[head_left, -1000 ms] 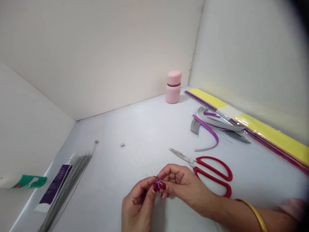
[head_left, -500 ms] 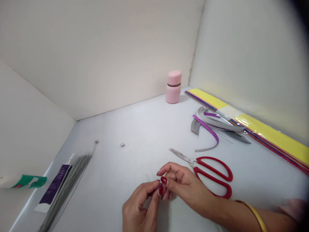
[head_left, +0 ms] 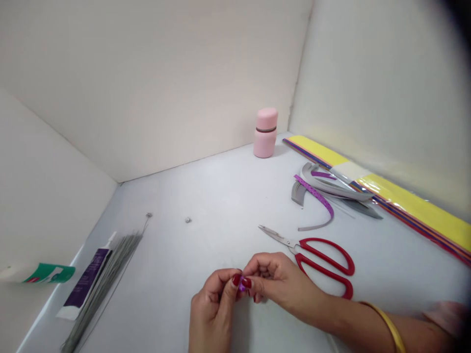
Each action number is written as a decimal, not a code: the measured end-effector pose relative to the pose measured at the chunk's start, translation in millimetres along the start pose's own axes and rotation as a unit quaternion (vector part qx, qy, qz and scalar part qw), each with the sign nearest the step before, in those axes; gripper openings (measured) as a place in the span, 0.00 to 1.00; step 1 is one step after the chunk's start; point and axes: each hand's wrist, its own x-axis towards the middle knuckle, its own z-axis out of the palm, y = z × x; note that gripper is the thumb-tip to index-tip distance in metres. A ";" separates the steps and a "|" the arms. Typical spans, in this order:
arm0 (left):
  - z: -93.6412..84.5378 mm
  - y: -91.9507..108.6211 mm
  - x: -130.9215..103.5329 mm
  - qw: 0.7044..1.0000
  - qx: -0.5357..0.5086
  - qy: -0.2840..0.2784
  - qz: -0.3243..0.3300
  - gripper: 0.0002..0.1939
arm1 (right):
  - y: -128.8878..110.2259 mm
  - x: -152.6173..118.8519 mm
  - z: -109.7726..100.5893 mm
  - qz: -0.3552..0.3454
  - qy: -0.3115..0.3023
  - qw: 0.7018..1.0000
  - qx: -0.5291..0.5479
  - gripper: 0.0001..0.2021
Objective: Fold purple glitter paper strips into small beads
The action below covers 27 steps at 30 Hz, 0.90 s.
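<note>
Both hands meet low in the middle of the head view, fingertips pinched together on a small purple piece. My left hand grips it between thumb and forefinger. My right hand pinches its other side with thumb and fingers. Most of the piece is hidden by the fingertips, so its full shape cannot be made out. Just beyond my right hand lie red-handled scissors, their blades pointing to the far left. Behind them is a curved purple patterned strip among grey strips.
A bundle of grey wires and a purple-and-white tube lie at the left. A small silvery bit rests mid-table. At the back stands a pink flask. Packaged coloured sheets run along the right wall.
My right fingertips have closed onto the purple piece beside the left ones, and more purple shows between them. The things on the table have stayed in place.
</note>
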 end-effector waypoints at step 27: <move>-14.2 -13.1 2.2 0.838 0.321 0.017 0.441 0.07 | -9.8 -2.9 -3.7 0.094 -0.098 0.988 0.080 0.17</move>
